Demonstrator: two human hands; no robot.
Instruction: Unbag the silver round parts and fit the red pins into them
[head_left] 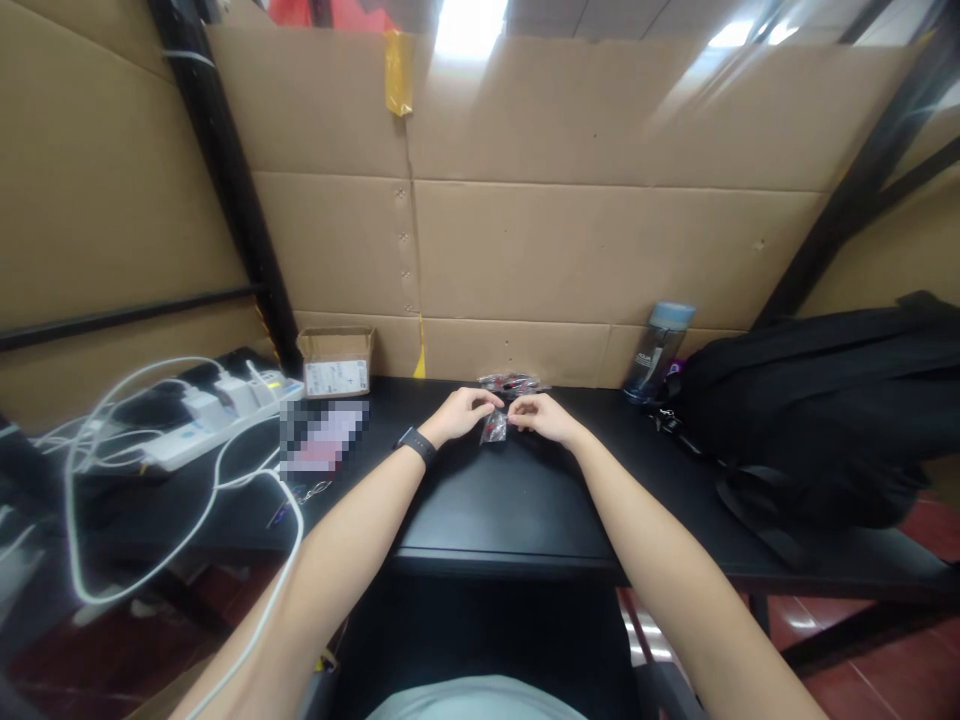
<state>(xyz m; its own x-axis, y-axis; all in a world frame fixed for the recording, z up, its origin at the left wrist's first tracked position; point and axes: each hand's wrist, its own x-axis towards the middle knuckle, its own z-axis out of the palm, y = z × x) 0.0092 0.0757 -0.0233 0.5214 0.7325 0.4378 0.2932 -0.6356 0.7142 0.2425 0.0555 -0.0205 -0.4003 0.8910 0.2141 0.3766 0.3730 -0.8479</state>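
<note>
Over the black table, my left hand (459,414) is closed in a pinch at the upper left edge of a small clear plastic packet (494,430). My right hand (546,418) has its thumb and fingertips together at the packet's right edge. The packet hangs between the two hands and shows something silvery with a bit of red; its contents are too small to make out. Just behind my fingers lies a heap of similar shiny packets (513,383), partly hidden by the hands. A dark watch (417,446) is on my left wrist.
A white power strip (217,420) with plugs and looping cables fills the left side, one cable crossing my left forearm. An open cardboard box (335,362) stands at the back left. On the right are a water bottle (657,352) and a black backpack (817,410). Cardboard panels (517,250) wall the back.
</note>
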